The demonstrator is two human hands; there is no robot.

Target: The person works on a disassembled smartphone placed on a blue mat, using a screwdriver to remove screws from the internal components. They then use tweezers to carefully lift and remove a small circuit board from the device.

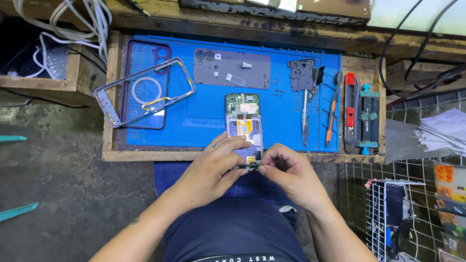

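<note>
1. The opened phone (244,127), its back cover off and its circuit board and orange flex cable showing, lay at the near edge of the blue mat (204,121), with its long axis running straight away from the person; its near end overhung the wooden edge of the worktop (145,156).
2. Both hands met at that near end. The left hand (213,167) came in from the left, its fingers (238,145) curled over the phone's lower left corner and closed on it.
3. The right hand (291,170) came in from the right, its fingers (270,156) pinched shut at the bottom edge; whether they gripped a small part there or only the phone's rim could not be told.
4. The two hands were about equally near, one on each side of the long axis.
5. Farther out on the mat, up and to the left, a bare metal mid-frame (145,91) lay tilted across a purple phone case (148,85).
6. Beyond the phone sat a grey back cover (232,68) with small parts on it.
7. To the right lay a dark plastic shield piece (302,73), tweezers (305,121), an orange-handled pry tool (332,114), a red utility knife (350,104) and a teal clamp (369,119).
</note>
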